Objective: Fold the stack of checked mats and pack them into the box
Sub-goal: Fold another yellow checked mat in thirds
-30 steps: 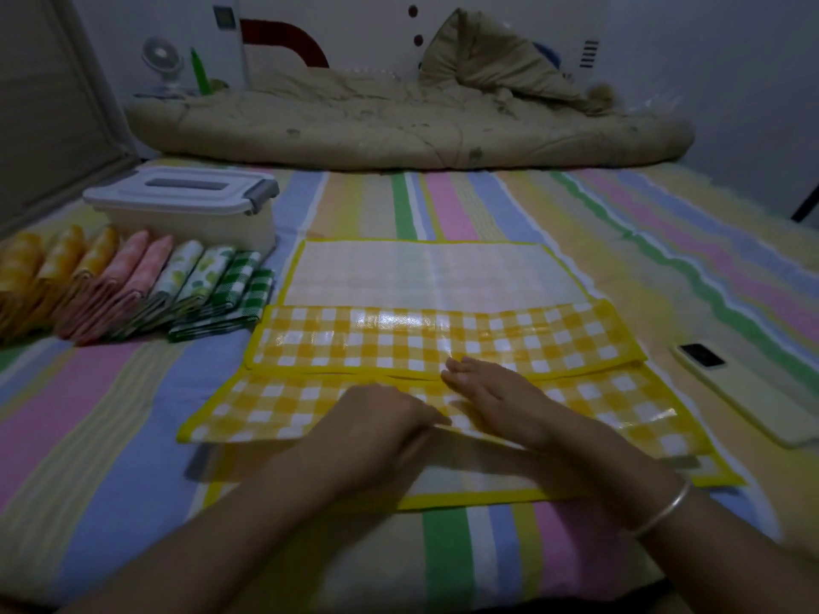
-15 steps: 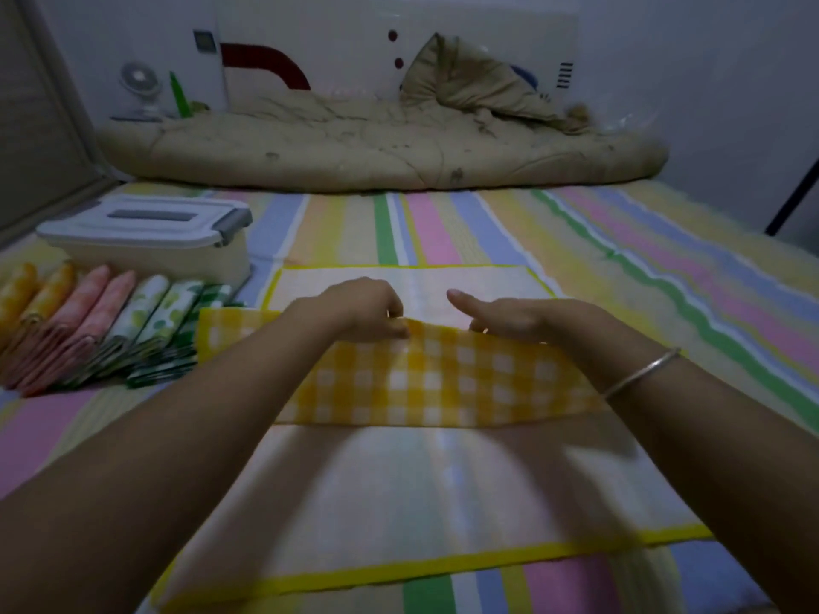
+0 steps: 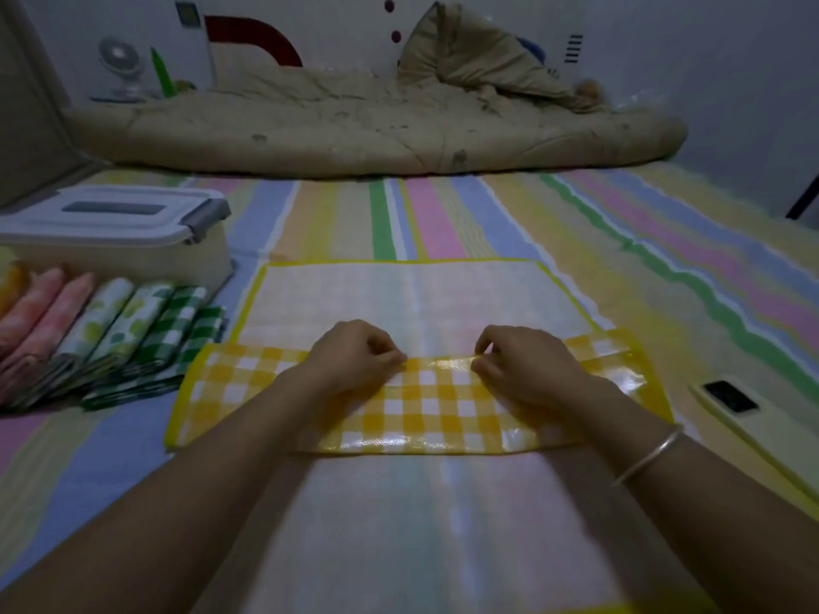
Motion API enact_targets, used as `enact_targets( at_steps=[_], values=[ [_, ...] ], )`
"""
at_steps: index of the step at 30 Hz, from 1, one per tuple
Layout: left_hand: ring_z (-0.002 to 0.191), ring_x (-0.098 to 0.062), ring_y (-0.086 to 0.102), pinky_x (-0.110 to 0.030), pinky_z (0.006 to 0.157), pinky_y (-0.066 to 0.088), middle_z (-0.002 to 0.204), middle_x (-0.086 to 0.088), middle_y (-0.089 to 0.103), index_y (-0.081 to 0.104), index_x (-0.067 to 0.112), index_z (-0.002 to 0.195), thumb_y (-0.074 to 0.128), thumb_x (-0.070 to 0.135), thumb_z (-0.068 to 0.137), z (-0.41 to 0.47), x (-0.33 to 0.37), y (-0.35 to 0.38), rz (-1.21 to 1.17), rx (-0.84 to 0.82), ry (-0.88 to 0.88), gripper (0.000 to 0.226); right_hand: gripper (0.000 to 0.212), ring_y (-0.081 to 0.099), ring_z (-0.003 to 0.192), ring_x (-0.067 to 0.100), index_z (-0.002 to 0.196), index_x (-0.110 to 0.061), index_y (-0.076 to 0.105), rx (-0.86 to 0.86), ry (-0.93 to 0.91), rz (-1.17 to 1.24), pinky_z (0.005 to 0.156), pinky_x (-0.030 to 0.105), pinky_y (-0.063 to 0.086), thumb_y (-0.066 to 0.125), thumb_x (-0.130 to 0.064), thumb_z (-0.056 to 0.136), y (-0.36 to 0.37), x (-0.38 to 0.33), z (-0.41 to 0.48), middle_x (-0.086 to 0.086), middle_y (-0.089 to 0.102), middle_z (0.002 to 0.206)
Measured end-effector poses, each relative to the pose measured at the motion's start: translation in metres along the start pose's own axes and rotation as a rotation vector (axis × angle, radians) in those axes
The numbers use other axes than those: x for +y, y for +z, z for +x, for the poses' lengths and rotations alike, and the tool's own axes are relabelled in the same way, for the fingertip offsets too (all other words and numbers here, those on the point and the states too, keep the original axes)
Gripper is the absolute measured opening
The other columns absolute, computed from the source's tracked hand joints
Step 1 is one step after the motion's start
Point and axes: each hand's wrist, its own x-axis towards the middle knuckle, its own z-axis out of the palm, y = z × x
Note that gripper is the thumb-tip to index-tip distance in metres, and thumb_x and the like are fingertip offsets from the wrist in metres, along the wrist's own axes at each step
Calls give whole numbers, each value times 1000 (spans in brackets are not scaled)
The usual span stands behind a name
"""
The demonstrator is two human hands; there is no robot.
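Note:
A yellow checked mat (image 3: pixel 425 405) lies in front of me on the striped floor mat, its pale underside showing beyond and before a folded checked band. My left hand (image 3: pixel 354 361) and my right hand (image 3: pixel 527 370) each pinch the far edge of that band with curled fingers, about a hand's width apart. Several folded mats (image 3: pixel 111 339), pink, leaf-patterned and green checked, lie in a row at the left. Behind them stands the white box (image 3: pixel 119 254) with its grey-latched lid on.
A phone (image 3: pixel 731 403) lies on the striped floor mat (image 3: pixel 443 214) to the right of the yellow mat. A rolled beige quilt (image 3: pixel 354 130) runs along the far wall. A small fan (image 3: pixel 122 66) stands at the back left.
Both hands have carried the mat's folded checked band away from me, uncovering more pale underside near me. The view has tilted down a little.

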Motion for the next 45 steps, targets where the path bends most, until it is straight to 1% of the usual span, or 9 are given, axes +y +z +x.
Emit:
enact_targets(
  at_steps=[6,10,13,18,21,23,26,39,45],
  values=[
    [91,-13,50,-30,74,38,79,12,67,75,33,85,70,41,81,-11,0,18,223,293,124,9,20,57,90,22,100,-25,64,216,-109,3,69,35,45,62,-40,87,30,10,-11,-5,58,95],
    [87,-16,56,-33,75,43,84,10,68,70,30,85,70,41,82,-15,-2,28,180,344,112,11,39,60,104,30,121,-23,63,220,-152,7,83,42,50,40,-39,94,30,-15,-9,3,63,118],
    [86,-15,57,-32,74,44,84,10,68,70,30,86,70,42,82,-15,-2,29,194,337,107,13,51,25,145,23,149,-20,33,-25,-146,15,118,47,16,28,-35,101,35,-57,-11,2,29,157],
    [93,-22,59,-37,80,43,93,4,68,70,25,96,59,31,89,-23,4,25,311,334,141,14,88,-6,150,17,156,-18,5,-61,-76,-53,119,48,-9,-18,-47,76,62,-80,-29,-1,-1,163],
    [122,-28,52,-41,101,35,128,-5,60,57,18,130,40,30,96,-42,14,34,446,208,187,40,85,-3,150,17,156,-18,10,-14,-84,-36,119,47,-10,-14,-47,79,67,-76,-30,-1,3,163],
    [148,-21,19,-43,120,10,160,-6,26,25,12,153,11,42,95,-59,15,44,505,12,175,67,84,-1,150,19,155,-16,13,-10,-96,-55,117,46,-11,-11,-46,81,69,-80,-30,1,6,163],
    [150,-12,-6,-41,121,-7,164,0,-2,1,15,156,-20,47,75,-64,9,51,561,-62,200,89,85,-2,150,18,155,-16,12,-20,-78,-83,118,46,-11,-13,-47,80,71,-80,-30,1,5,163],
    [146,-4,-10,-34,121,-6,162,7,-5,-1,20,156,-13,61,84,-86,-110,-27,573,-16,118,84,89,-8,149,12,156,-20,2,-75,-32,-75,120,43,-8,-18,-52,76,63,-82,-34,-5,-5,163],
    [149,-10,-5,-35,121,1,162,6,-8,1,20,156,2,62,85,-116,-92,-43,535,-87,42,83,58,-9,149,13,156,-21,1,-269,-80,-42,119,46,-9,17,-40,104,39,-87,-47,-4,-6,163]
  ],
)
